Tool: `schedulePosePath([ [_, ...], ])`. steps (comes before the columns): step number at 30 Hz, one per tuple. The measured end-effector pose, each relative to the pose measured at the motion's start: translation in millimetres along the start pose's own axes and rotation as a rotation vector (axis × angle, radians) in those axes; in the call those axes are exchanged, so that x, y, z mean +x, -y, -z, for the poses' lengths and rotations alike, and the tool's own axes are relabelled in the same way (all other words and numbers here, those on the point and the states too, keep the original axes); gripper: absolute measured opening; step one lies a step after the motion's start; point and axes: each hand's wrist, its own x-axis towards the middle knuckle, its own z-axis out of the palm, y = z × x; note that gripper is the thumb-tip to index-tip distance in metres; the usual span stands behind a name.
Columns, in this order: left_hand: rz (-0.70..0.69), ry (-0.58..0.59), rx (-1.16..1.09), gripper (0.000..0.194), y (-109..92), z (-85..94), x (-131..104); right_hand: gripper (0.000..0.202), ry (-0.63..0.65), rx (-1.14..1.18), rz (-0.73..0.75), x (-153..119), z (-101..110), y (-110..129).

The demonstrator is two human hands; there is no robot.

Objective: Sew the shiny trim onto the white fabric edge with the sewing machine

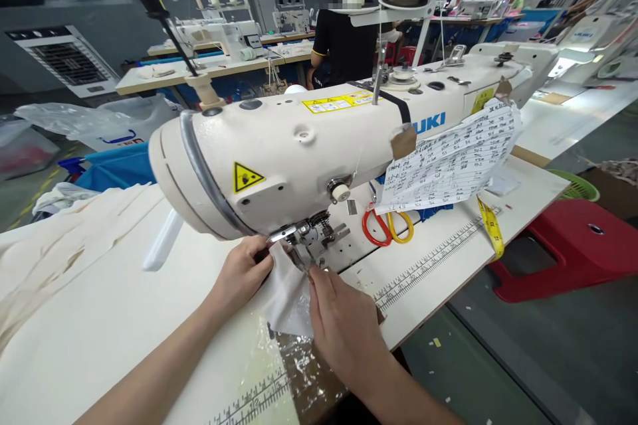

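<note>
A white JUKI sewing machine [279, 139] stretches across the table in front of me. Under its needle area [312, 239] lies a piece of white fabric [292, 299], hanging toward me over the table's near edge. My left hand [246, 269] pinches the fabric's edge left of the presser foot. On the near right side, my right hand [341, 319] has thumb and fingers closed on the fabric close to the foot. The needle itself is hard to make out, and the fingertips of my right hand are partly hidden.
Scissors with red and yellow handles [379, 226] lie behind the needle area. A handwritten sheet [448, 159] is taped to the machine. A yellow tape measure [492, 229] hangs at the right edge, near a red stool [578, 246]. Cream fabric [64, 246] covers the left side. A person [345, 46] sits beyond.
</note>
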Motion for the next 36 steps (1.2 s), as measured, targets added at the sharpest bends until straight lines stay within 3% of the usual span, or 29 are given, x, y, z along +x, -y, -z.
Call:
schedulePosePath([
  [6,-0.014,-0.008,0.027,0.02,0,-0.8,-2,0.028,-0.077,0.088,0.023,-3,0,-1],
  [18,-0.178,-0.027,0.186,0.023,5,-7.7,-5,0.026,-0.001,-0.011,0.018,-1,0,0],
  [30,-0.005,-0.003,0.112,0.017,10,-6.2,-3,0.023,-0.025,-0.011,0.0,0,-1,2],
  [33,-0.112,-0.036,0.179,0.019,10,-5.5,-4,0.023,-0.037,-0.024,-0.003,2,-1,1],
  [36,-0.378,-0.122,0.306,0.023,13,-6.4,-7,0.027,-0.051,-0.043,0.016,1,-2,2],
])
